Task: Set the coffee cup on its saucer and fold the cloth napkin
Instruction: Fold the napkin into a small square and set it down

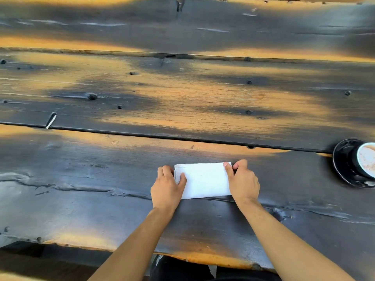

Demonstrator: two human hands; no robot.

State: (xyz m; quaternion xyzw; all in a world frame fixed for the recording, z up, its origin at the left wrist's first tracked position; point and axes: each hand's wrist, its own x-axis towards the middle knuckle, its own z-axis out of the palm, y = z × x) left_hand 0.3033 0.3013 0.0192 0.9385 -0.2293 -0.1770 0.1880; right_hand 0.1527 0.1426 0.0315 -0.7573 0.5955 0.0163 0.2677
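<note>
Two bare hands rest on a folded white cloth napkin (204,180) lying flat near the front edge of a dark, weathered plank table (121,163). The left hand (167,188) pinches the napkin's left end, thumb on top. The right hand (242,180) pinches its right end. Well apart, at the table's right edge, a dark cup of milky coffee (365,160) sits on a black saucer (343,159).
</note>
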